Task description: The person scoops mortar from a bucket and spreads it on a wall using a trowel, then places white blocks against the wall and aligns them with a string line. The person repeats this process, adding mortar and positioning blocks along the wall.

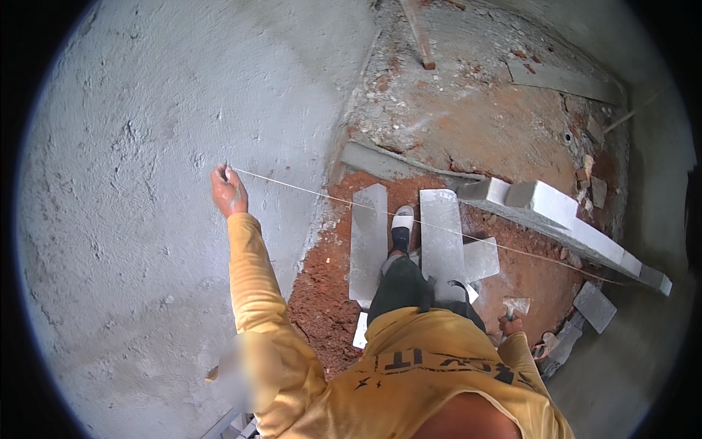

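Note:
My left hand [231, 194] is raised against the grey plastered wall [146, 219], its fingers pinched on the end of a thin white string [314, 192]. From there the string runs taut across my front, over the blocks, toward the wall on the right. Low at my right side, my right hand [511, 324] is closed round the handle of a trowel [518, 304], whose small blade points away from me. Beneath the string, a long pale block [442, 227] lies beside my foot, with another pale block [369, 238] to its left.
A low row of white blocks [556, 208] runs from the middle toward the right wall. Loose blocks [594, 307] lie near that wall. Red soil and rubble [468, 121] cover the ground beyond, with a board [567, 82] and a wooden post [420, 36] at the far side.

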`<state>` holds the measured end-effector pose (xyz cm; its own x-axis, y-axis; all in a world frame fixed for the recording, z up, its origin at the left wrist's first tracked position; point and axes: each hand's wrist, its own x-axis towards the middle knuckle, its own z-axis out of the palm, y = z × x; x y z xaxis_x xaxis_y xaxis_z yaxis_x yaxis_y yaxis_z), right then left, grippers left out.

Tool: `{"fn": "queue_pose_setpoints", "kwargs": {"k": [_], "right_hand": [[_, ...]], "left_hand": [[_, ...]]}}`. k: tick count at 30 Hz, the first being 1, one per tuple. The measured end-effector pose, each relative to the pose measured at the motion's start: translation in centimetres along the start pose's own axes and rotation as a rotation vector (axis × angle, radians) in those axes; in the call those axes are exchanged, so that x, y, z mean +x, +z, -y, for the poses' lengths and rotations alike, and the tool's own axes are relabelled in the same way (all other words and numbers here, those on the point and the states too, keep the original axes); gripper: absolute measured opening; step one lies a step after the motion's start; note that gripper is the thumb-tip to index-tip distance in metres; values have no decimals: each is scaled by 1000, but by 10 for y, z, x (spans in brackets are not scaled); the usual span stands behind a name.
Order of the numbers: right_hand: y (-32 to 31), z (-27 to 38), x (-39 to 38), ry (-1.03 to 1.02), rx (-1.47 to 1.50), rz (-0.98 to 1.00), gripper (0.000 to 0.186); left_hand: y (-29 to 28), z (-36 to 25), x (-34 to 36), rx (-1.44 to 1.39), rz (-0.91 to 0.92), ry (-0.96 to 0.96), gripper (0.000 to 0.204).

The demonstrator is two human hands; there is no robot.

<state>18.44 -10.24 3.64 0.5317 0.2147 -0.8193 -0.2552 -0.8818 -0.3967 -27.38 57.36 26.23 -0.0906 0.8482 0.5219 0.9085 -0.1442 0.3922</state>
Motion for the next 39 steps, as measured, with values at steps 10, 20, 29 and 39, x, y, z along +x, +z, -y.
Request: {"fn": "queue_pose_setpoints", "kwargs": {"k": [10, 20, 29, 39], "right_hand": [[24, 43, -37, 67, -182, 1, 24], [64, 61, -78, 115, -626, -259, 36], [84, 95, -84, -476, -544, 48, 43], [122, 90, -82, 156, -572, 76, 72]], "left_hand": [[74, 56, 53, 106, 7, -110, 18], [128, 49, 64, 326, 92, -131, 18], [177, 142, 72, 147, 93, -18, 37], [187, 138, 90, 360, 212, 6, 33]]}}
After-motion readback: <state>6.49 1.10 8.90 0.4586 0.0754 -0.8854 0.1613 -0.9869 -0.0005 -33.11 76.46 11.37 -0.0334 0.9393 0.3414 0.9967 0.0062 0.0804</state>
